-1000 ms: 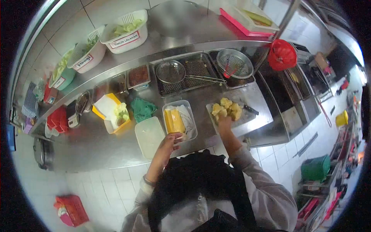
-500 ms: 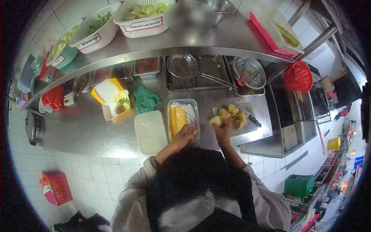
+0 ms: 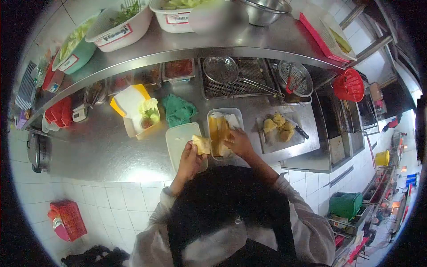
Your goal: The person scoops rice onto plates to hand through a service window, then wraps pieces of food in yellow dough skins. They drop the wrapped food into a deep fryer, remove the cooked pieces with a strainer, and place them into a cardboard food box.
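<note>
The left hand point(image 3: 190, 161) pinches a pale yellow piece point(image 3: 202, 145) between thumb and fingers, held up over the right edge of a pale lid point(image 3: 175, 143), just beside a clear tub point(image 3: 237, 112); the right hand point(image 3: 240, 143) is at that tub, its fingers curled against the yellow wrappers point(image 3: 215, 133), which lie next to white ones point(image 3: 231, 119), though whether the grip is closed on any of them I cannot tell; to the right of the tub, a cutting board point(image 3: 268, 147) carries several lumpy yellow pieces point(image 3: 286, 135) close together, with a black-handled knife point(image 3: 302, 131) beside them; the lid and the tub sit side by side near the front edge of the steel counter point(image 3: 93, 149); behind the lid lies a crumpled green cloth point(image 3: 179, 110), and left of it stands an open yellow-and-white carton point(image 3: 130, 108) holding lettuce point(image 3: 147, 105), cucumber slices point(image 3: 154, 116) and a small portion of reddish sauce point(image 3: 146, 123); farther back, a long-handled strainer point(image 3: 221, 71) rests on a wire rack point(image 3: 258, 71), with a metal colander point(image 3: 305, 84) to its right; above, a shelf point(image 3: 249, 44) holds labelled baskets point(image 3: 116, 38) of greens and a steel bowl point(image 3: 262, 14).
</note>
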`<state>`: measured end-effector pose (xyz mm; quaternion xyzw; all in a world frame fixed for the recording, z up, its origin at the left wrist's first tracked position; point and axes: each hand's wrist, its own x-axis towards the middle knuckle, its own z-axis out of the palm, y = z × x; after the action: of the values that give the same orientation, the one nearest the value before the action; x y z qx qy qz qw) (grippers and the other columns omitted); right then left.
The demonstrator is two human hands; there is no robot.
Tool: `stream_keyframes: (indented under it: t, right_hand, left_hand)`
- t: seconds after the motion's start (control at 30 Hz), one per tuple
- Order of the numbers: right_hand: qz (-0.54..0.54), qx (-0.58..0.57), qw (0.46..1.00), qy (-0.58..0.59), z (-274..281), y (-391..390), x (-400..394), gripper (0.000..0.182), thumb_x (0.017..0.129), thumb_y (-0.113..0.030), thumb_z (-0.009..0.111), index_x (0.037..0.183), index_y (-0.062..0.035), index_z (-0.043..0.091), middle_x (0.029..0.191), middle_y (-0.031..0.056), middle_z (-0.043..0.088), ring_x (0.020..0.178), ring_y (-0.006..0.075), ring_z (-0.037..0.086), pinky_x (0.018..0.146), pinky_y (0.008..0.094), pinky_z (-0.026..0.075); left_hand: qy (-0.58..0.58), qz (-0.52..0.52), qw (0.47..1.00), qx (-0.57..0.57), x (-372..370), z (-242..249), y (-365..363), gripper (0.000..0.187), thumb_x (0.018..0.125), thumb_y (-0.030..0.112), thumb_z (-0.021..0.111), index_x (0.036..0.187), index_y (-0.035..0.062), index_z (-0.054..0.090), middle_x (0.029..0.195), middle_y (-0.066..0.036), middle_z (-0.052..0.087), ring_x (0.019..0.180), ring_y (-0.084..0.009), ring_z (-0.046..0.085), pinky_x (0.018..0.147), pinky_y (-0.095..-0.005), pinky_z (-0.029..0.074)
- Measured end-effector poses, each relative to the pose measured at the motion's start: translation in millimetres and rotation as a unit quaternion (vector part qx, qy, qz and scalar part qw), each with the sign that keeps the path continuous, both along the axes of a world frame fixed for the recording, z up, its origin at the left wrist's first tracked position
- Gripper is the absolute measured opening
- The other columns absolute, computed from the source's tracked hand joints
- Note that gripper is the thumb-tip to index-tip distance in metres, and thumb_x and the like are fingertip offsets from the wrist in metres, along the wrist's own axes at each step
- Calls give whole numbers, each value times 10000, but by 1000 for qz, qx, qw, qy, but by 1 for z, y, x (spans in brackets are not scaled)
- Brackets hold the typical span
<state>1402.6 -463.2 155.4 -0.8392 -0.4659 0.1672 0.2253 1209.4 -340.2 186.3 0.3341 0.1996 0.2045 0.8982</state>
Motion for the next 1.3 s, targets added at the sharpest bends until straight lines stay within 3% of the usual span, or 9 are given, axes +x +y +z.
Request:
stream_keyframes:
  t: [0.03, 0.1, 0.2, 0.53, 0.63, 0.83, 1.03, 1.23, 1.3]
  right_hand:
    - [1, -2, 1000, 0, -8, 2, -5, 446, 742, -238, 679, 1100, -8, 545, 962, 127, 546, 914, 319, 540, 818, 405, 443]
    - [-66, 51, 984, -158, -19, 5, -21, 471, 720, -292, 670, 1091, -25, 557, 992, 160, 519, 936, 374, 489, 818, 463, 417]
    - [-66, 11, 973, -221, -21, 9, -30, 451, 725, -294, 667, 1086, -42, 570, 1011, 168, 503, 991, 350, 473, 800, 463, 422]
    - [-101, -19, 969, -226, -29, 13, -26, 353, 776, -255, 600, 1075, -66, 597, 1019, 116, 529, 978, 301, 491, 810, 441, 415]
    - [-64, 55, 946, -314, -35, 12, -26, 350, 780, -266, 594, 1074, -75, 600, 1031, 95, 538, 961, 288, 500, 800, 441, 416]
    - [-70, -52, 941, -327, -29, 16, -33, 359, 783, -261, 586, 1095, -84, 587, 1025, 79, 533, 987, 274, 485, 779, 442, 410]
    - [-82, 32, 941, -326, -48, 13, -29, 406, 788, -271, 578, 1148, -86, 552, 1003, 65, 518, 973, 264, 477, 777, 447, 401]
    - [-69, 19, 933, -353, -42, 17, -31, 378, 801, -242, 557, 1140, -76, 554, 1012, 83, 501, 942, 282, 475, 729, 444, 410]
    - [-56, -57, 937, -339, -27, 17, -36, 347, 802, -219, 542, 1114, -70, 565, 979, 89, 497, 929, 284, 477, 713, 437, 410]
  left_hand:
    - [5, 9, 999, -46, -6, 3, 2, 311, 951, 169, 405, 1236, 46, 394, 1140, -88, 522, 1004, -183, 541, 843, -306, 468]
    - [12, -8, 999, -37, -12, 12, 10, 328, 953, 184, 402, 1250, 45, 385, 1160, -91, 516, 1022, -184, 536, 860, -306, 459]
    - [18, -39, 997, -58, -20, 38, 20, 365, 952, 199, 409, 1277, 40, 365, 1199, -99, 503, 1061, -185, 523, 888, -303, 445]
    - [-9, -12, 993, -115, -39, 22, 26, 367, 931, 149, 457, 1269, 22, 392, 1172, -108, 531, 1050, -191, 544, 890, -300, 456]
    - [2, -16, 995, -102, -40, 21, 28, 367, 933, 165, 456, 1269, 29, 395, 1144, -97, 546, 1007, -176, 563, 841, -287, 483]
    - [-44, -31, 995, -88, -44, 4, 27, 369, 948, 236, 428, 1256, 33, 408, 1113, -87, 551, 971, -156, 567, 799, -272, 493]
    - [-25, -9, 996, -91, -46, 6, 28, 351, 948, 263, 431, 1216, 37, 440, 1084, -69, 557, 922, -150, 568, 750, -252, 494]
    - [20, -23, 994, -107, -39, 6, 35, 346, 946, 257, 436, 1216, 39, 436, 1078, -67, 558, 916, -154, 565, 721, -261, 499]
    - [20, -35, 993, -110, -38, 3, 37, 346, 944, 256, 442, 1215, 41, 436, 1080, -68, 557, 915, -156, 566, 720, -260, 500]
